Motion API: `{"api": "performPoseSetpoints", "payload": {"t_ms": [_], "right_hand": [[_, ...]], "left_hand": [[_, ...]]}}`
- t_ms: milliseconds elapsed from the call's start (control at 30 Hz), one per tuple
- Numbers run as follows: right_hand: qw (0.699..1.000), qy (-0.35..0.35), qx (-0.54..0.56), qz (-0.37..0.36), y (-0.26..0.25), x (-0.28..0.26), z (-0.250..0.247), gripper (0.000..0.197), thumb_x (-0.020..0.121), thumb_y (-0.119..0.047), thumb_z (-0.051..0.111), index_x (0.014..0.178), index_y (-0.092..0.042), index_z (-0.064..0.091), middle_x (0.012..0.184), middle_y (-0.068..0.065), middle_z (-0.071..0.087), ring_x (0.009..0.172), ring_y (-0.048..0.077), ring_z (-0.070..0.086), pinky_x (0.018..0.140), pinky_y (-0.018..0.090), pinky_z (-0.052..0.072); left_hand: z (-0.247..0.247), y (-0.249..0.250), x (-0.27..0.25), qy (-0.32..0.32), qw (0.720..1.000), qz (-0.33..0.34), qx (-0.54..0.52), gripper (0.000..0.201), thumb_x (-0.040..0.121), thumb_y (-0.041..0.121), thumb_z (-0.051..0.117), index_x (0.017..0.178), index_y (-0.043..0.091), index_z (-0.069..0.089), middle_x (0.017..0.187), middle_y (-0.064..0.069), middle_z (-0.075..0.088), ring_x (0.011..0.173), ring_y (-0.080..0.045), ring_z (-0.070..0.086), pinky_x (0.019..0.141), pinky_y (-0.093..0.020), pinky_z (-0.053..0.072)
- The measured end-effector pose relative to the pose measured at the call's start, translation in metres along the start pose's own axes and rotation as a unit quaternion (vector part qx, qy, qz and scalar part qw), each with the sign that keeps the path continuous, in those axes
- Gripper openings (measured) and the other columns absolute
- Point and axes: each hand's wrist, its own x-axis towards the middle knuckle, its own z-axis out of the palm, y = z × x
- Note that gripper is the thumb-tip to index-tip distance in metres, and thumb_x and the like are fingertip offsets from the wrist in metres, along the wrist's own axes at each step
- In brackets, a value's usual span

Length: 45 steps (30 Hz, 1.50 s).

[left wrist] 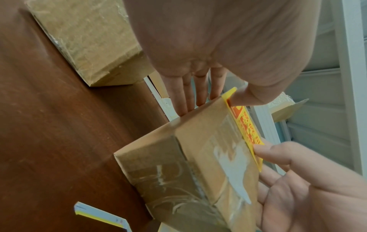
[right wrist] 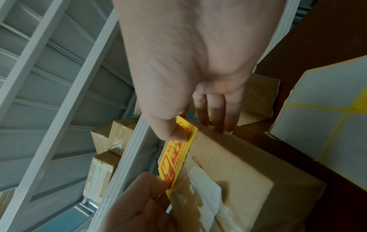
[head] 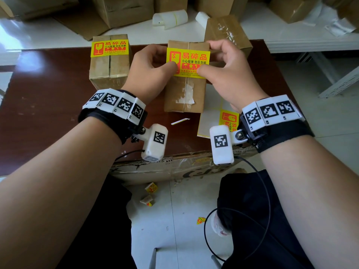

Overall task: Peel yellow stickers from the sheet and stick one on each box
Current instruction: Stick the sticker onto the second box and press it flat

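Yellow sticker (head: 188, 62) is over the top face of the middle box (head: 184, 94), far end of that face, pinned under both thumbs. Left hand (head: 149, 71): thumb on the sticker's left part, other fingers fairly straight, reaching past the box's far edge. Right hand (head: 226, 71): thumb on the sticker's lower right part, other fingers down behind the far edge, index apparently at the upper right corner. Both hands are pinching sticker against box, so neither is free.

Wrist views show the sticker edge-on: its near long edge looks slightly lifted off the cardboard between the two thumbs, so my read is it's placed but not fully smoothed down. Can't tell how much of the far part is already bonded.

Progress:
- Left-hand box (head: 109, 61), just outside the left fingers: already labelled, sticker across its top.
- Middle box: in progress, needs pressing flat.
- Third box (head: 227, 33), just beyond the right fingertips: no yellow sticker visible on the faces shown.
- Sticker sheet (head: 210, 113) lies below the right wrist, mostly bare backing, at least one yellow sticker left on it.

More cartons at the back, off the brown table (head: 44, 98); unclear whether they count. Crumpled yellow scraps (head: 151, 188) lie on the floor.
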Motion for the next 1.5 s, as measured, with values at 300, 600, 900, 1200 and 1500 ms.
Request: {"api": "performPoseSetpoints", "payload": {"t_ms": [300,600,900,1200,1500], "right_hand": [[0.998,0.006,0.053,0.027,0.0018,0.0047,-0.0001,0.027,0.104,-0.006,0.061,0.12,-0.026,0.068,0.114,-0.002,0.08,0.108,0.012,0.076,0.106,0.042,0.061],[1.0,0.009,-0.006,-0.002,0.0048,0.0024,0.0016,0.043,0.089,-0.02,0.08,0.13,-0.021,0.068,0.119,0.0,0.08,0.114,0.012,0.075,0.106,0.043,0.062],[0.998,0.012,0.048,0.03,0.0053,0.0068,0.0014,0.028,0.104,-0.006,0.055,0.125,-0.017,0.071,0.113,0.003,0.082,0.107,0.024,0.078,0.104,0.047,0.061],[1.0,0.003,0.014,-0.007,0.0061,0.0021,0.0014,0.03,0.095,-0.018,0.081,0.121,-0.026,0.069,0.114,-0.003,0.08,0.109,0.009,0.077,0.103,0.04,0.064],[0.998,0.017,0.055,0.014,0.0081,0.0063,0.0031,0.031,0.102,-0.019,0.072,0.133,-0.011,0.07,0.118,0.003,0.081,0.109,0.01,0.078,0.101,0.032,0.063]], "left_hand": [[-0.0009,0.0011,0.0015,0.009,0.999,-0.033,-0.021,0.018,0.089,0.021,0.059,0.1,0.022,0.073,0.092,0.0,0.077,0.087,-0.019,0.073,0.076,-0.036,0.059],[0.0006,-0.0001,0.0018,0.019,1.0,0.002,0.009,0.013,0.089,0.014,0.068,0.102,0.016,0.071,0.082,0.012,0.071,0.068,0.007,0.065,0.064,-0.012,0.049],[-0.0024,0.0021,0.0055,0.029,0.998,-0.054,-0.015,0.028,0.089,0.041,0.056,0.086,0.018,0.071,0.082,-0.001,0.069,0.084,-0.032,0.068,0.08,-0.054,0.059],[-0.0003,-0.0007,0.0026,0.046,0.999,-0.01,0.02,0.017,0.086,0.038,0.07,0.086,0.021,0.07,0.081,-0.006,0.068,0.077,-0.021,0.068,0.075,-0.049,0.061],[0.0003,-0.0006,0.003,0.058,0.998,-0.029,-0.006,0.038,0.096,0.051,0.067,0.076,0.019,0.064,0.071,0.001,0.059,0.07,-0.012,0.059,0.065,-0.038,0.054]]}}
